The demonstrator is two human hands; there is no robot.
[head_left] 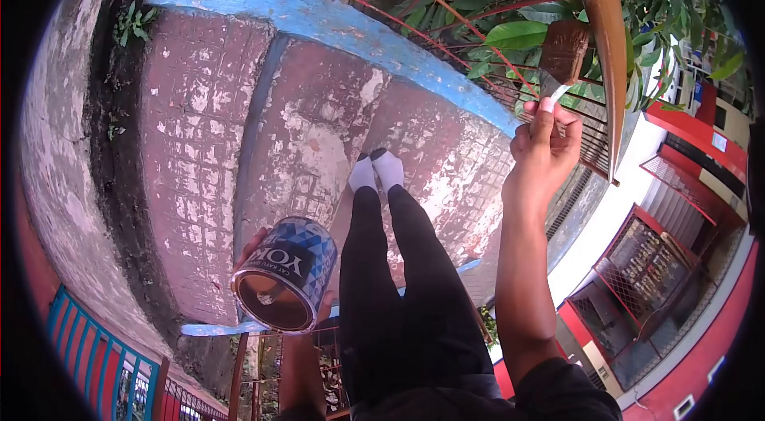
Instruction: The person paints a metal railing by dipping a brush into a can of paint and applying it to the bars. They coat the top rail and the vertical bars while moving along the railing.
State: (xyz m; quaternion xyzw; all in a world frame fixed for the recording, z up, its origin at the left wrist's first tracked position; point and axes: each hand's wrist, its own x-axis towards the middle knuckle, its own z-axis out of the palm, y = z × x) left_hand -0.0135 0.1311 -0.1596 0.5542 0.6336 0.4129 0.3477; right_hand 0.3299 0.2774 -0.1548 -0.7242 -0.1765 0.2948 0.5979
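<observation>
Well, at the upper right of the frame the right hand (545, 138) held a paintbrush (562, 61), its pale handle pinched between the fingertips and its brown bristles just beyond them, beside a brown rail (610, 54). At lower left, the left hand (250, 247) had its fingers wrapped around a paint can (296, 258).

Right hand (545, 142) gripping brush (562, 58), left hand (250, 247) holding can (298, 266); railing (610, 46)

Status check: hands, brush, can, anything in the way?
Right hand holds brush, beside brown railing. Left hand holds open paint can. Leaves near brush, contact unclear.
</observation>
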